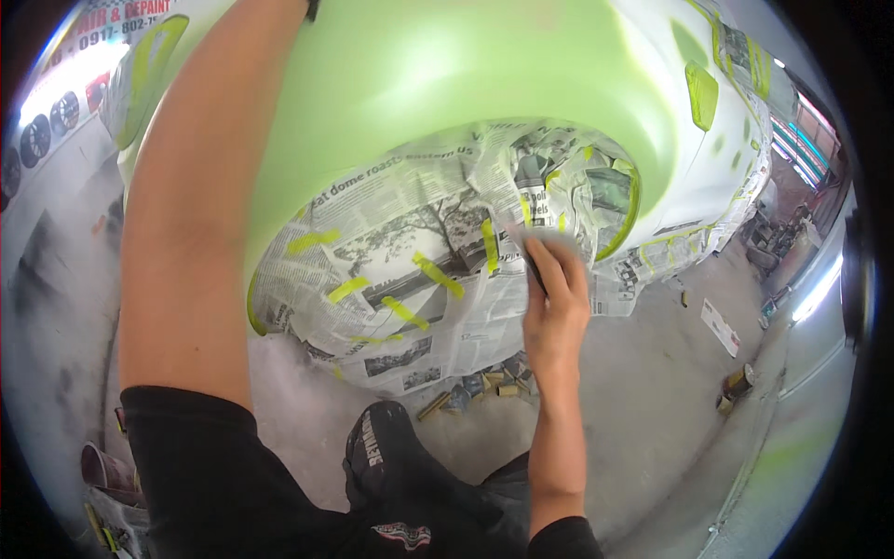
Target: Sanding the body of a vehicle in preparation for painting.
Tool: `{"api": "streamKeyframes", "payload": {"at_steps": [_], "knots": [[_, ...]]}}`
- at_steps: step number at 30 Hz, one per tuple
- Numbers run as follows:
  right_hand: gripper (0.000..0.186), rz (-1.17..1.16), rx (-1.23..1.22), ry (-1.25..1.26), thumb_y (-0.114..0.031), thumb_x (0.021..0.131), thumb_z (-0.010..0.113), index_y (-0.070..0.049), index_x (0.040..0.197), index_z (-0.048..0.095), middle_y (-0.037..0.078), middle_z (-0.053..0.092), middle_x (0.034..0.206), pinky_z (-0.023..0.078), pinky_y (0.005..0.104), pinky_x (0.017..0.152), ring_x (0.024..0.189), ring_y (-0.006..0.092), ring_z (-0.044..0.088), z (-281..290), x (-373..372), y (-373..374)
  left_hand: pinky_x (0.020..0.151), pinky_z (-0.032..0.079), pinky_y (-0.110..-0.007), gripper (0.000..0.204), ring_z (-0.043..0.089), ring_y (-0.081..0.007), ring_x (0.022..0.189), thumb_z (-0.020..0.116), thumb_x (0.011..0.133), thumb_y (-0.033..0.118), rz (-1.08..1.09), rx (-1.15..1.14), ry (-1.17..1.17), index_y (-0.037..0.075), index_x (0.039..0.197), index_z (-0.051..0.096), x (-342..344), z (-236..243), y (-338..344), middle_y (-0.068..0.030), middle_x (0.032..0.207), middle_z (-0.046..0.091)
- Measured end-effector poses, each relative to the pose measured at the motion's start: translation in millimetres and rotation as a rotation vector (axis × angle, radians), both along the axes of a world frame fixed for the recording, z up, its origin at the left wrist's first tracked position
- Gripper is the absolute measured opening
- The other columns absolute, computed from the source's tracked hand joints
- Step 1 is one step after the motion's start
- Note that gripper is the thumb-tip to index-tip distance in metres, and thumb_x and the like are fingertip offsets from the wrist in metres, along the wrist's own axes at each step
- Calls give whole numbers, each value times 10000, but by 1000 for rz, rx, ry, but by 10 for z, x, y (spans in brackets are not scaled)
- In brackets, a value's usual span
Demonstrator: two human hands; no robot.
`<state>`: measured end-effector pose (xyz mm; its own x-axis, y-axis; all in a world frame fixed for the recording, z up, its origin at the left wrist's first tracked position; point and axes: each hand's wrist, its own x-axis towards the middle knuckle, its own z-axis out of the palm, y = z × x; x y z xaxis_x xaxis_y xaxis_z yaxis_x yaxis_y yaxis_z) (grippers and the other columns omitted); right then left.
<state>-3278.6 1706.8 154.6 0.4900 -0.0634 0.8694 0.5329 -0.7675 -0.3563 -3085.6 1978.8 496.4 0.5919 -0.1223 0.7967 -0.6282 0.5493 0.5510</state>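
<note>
My left forearm (200, 214) reaches up across a car's pale green body panel (419, 65), and its hand lies beyond the top edge. A small dark thing (313, 9) shows beside the arm at that edge. Lower right of the middle, my right hand (556, 289) is closed, its fingers bent around a thin dark grey pad (534, 263) blurred by motion. That hand is in front of the newspaper masking (410, 233) that covers the wheel and wheel arch. Short strips of yellow-green tape (438, 277) hold the paper.
Several used tape rolls and scraps (503, 380) lie on the concrete floor under the wheel. A can (740, 379) and a white sheet (720, 326) are on the floor at right. At lower left stands a brownish bucket (107, 468). The white door area (722, 172) continues right, partly masked.
</note>
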Motion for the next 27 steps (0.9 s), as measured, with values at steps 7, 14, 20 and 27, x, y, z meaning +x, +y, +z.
{"api": "streamKeyframes", "payload": {"at_steps": [7, 14, 20, 27], "knots": [[274, -71, 411, 625, -151, 942, 619, 61, 1111, 660, 53, 661, 931, 501, 301, 752, 833, 122, 588, -1900, -586, -771, 777, 558, -411, 313, 660, -271, 883, 565, 956, 167, 206, -118, -10, -101, 1116, 588, -87, -59, -141, -176, 1008, 669], [343, -45, 698, 760, -241, 936, 650, 25, 1151, 664, 29, 638, 883, 502, 282, 683, 819, 128, 590, -2363, -1076, -658, 742, 526, -372, 338, 654, -258, 868, 590, 935, 164, 406, -34, -51, -131, 1097, 613, -45, -16, -141, -180, 1027, 677], [270, -48, 567, 656, -155, 946, 623, 71, 1085, 674, 79, 685, 904, 477, 267, 801, 833, 142, 610, -1991, -1169, -377, 799, 507, -398, 348, 625, -262, 948, 596, 942, 189, 355, -31, -38, -118, 1102, 617, 0, -44, -22, -199, 1078, 660], [217, -55, 580, 647, -125, 930, 629, -2, 1094, 699, 150, 699, 930, 494, 281, 740, 816, 174, 641, -2372, -1275, -545, 803, 521, -411, 296, 622, -249, 971, 522, 986, 213, 439, 143, -188, -38, 1104, 625, 239, 126, -36, -160, 1081, 649]]}}
